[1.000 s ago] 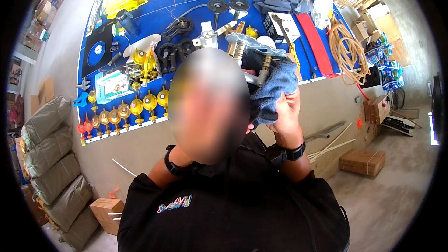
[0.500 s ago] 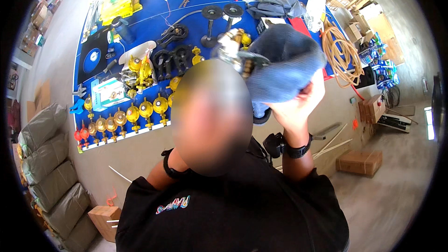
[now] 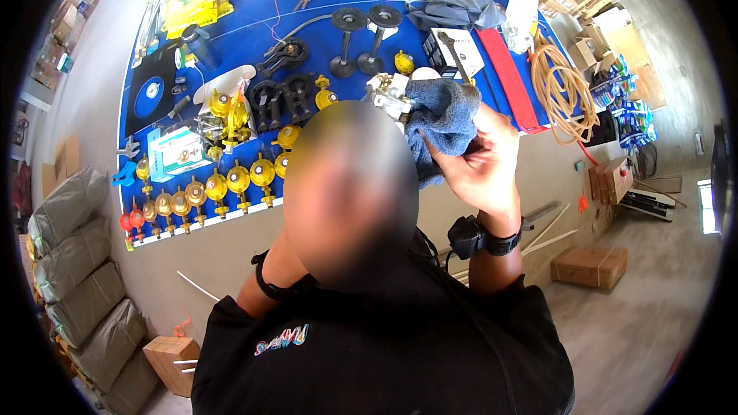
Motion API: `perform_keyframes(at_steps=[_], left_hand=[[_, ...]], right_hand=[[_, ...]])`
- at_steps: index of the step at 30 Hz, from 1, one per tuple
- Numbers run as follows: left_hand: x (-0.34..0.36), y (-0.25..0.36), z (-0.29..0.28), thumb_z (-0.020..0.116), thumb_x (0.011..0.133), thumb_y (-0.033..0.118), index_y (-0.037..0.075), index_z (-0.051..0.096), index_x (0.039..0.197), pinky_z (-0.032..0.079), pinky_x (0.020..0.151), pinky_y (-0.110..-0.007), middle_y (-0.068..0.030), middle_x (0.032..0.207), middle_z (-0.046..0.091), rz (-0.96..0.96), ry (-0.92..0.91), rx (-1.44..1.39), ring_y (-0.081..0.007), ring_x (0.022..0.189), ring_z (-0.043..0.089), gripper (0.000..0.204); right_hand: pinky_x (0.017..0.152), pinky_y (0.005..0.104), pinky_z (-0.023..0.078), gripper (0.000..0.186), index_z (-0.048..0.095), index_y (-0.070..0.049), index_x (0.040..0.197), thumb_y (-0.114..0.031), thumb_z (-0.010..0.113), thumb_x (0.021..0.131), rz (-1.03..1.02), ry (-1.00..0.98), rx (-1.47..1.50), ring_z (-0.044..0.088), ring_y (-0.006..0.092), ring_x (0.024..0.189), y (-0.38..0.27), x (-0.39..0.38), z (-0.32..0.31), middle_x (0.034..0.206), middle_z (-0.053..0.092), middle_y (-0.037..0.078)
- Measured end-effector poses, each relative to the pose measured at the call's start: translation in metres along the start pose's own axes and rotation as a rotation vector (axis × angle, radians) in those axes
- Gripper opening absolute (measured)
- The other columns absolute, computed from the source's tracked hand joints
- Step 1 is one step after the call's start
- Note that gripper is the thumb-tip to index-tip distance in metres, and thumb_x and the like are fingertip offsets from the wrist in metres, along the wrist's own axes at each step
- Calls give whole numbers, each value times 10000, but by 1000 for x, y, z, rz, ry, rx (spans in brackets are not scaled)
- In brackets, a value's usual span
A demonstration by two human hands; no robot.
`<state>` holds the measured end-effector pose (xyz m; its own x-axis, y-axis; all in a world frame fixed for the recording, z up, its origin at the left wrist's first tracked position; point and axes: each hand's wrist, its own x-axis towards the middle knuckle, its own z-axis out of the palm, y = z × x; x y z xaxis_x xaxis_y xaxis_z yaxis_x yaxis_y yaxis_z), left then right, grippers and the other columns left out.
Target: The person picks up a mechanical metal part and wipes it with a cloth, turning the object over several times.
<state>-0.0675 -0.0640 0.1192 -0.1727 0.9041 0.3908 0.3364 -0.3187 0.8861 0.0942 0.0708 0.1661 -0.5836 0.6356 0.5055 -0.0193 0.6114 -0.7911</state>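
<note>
Blue table (image 3: 250, 8): filled most of my feed, with a row of yellow valves (image 3: 261, 173) along the near edge.
Blue cloth (image 3: 446, 119): had just bunched up against the silver fitting (image 3: 388, 94), so I figured it was snug on the part. Half a second earlier it was fanned wide, hiding most of the white box (image 3: 469, 58).
Right hand (image 3: 484, 161): fingers curled in, pinching the cloth.
Left hand: lost behind the blur, couldn't tell its grip.
Silver fitting: up at the cloth's left end, way less smeared than before.
</note>
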Motion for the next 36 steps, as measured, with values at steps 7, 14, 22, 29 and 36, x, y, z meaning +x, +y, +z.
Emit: perform_keyframes(at_steps=[7, 14, 22, 29, 36], left_hand=[[1, 10, -2, 643, 857, 48, -80, 427, 1303, 486, 786, -265, -122, 1093, 607, -194, 16, -250, -129, 920, 604, 512], [9, 9, -3, 782, 758, 176, -78, 522, 1179, 491, 807, -290, -147, 1049, 660, 148, -4, 138, -187, 894, 663, 557], [11, 7, 2, 749, 801, 103, -84, 470, 1272, 504, 665, -247, -162, 1024, 686, -18, 91, -198, -128, 752, 653, 579], [15, 19, -7, 618, 903, 31, -77, 466, 1247, 566, 678, -267, -126, 1044, 642, -252, 67, -562, -124, 859, 631, 392], [18, 18, 11, 603, 915, 36, -63, 452, 1206, 567, 675, -267, -126, 1055, 629, -314, 117, -653, -115, 834, 626, 343]], right_hand=[[770, 258, 517, 341, 636, 49, 1049, 53, 740, 725, 64, -32, 173, 627, 92, 879, 14, -6, -4, 983, 683, 72], [717, 257, 533, 297, 683, 22, 924, -55, 830, 678, -93, 83, 118, 678, 121, 787, 16, 7, -3, 870, 716, 71], [685, 241, 525, 233, 701, 27, 980, 27, 746, 751, 57, 26, -32, 648, 69, 792, 10, 0, -6, 874, 721, 53], [752, 249, 512, 312, 652, 49, 1029, 135, 666, 728, 225, -29, 274, 616, 74, 841, 18, -19, -1, 934, 690, 44], [720, 232, 510, 212, 665, 52, 985, 101, 701, 782, 107, 172, -52, 608, 60, 803, 27, -22, 5, 891, 696, 42]])
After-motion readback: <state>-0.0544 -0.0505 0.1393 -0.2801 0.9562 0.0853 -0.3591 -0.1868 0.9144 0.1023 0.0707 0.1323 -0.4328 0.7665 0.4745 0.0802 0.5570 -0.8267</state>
